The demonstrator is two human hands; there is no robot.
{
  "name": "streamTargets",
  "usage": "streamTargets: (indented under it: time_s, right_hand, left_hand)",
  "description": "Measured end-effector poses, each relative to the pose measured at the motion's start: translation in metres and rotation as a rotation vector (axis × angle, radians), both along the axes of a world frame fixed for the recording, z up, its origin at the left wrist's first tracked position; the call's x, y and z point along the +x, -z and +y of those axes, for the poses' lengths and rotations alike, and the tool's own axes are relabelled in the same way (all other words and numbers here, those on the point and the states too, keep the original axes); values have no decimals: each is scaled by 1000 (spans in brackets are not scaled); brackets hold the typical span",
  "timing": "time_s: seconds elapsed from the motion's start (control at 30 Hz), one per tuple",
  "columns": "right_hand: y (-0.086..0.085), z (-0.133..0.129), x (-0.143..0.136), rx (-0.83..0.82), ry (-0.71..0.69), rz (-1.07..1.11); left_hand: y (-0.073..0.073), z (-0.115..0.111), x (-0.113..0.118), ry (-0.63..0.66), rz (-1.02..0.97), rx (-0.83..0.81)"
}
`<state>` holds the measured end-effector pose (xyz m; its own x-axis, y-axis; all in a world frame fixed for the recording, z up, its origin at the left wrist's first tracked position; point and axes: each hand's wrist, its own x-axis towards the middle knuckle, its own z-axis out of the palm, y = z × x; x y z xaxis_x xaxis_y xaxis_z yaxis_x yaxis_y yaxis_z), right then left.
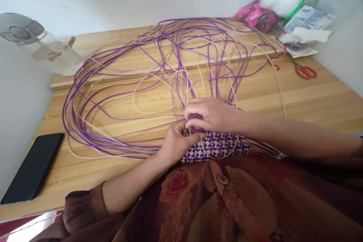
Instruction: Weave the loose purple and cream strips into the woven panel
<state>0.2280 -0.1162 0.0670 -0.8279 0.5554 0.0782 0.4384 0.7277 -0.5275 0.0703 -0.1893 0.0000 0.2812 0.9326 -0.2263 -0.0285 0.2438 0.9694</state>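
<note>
- Head view: a flat woven piece in purple and beige checks (221,144) lies at the near edge of the pale wooden tabletop (255,94), right against the brown patterned garment (187,200), its long axis running left to right.
- The left hand (173,141) is clamped on the left end of the piece, its thumb laid across the upper face and pointing right; its other fingers are mostly hidden.
- The right hand (211,113) reaches in from the right over the far edge, fingers curled down at the far left corner, with a bit of purple showing between them; whether it pinches a strand I cannot tell.
- The hands are together at that corner, their fingertips close; actual contact between them is unclear. The left is nearer to the left end, while most of the checked length stretches rightward from both, under and beyond the right wrist.
- Long, thin, flexible purple and beige strands (98,140) fan out left and far from the piece, sweeping in wide loops.
- One thin beige strand (224,157) arcs loosely over the checks, to the right of the left thumb.
</note>
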Motion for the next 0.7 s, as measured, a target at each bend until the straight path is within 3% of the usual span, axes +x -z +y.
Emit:
streamTargets:
  time_s: [0.17, 0.33, 0.43, 0.7]
  right_hand:
    - [-10, -1, 23, -44, 199, -163]
    - [-23, -22, 35, -149, 136, -364]
    - [-19, -28, 36, -185, 130, -348]
    - [-6, -42, 30, -309, 375, -117]
  left_hand:
    - [-3, 0, -1, -6, -19, -84]
    - [-3, 0, -1, -12, -100, -107]
    - [-3, 0, 1, -72, -158, -126]
    - [-6, -1, 4, -40, -231, -283]
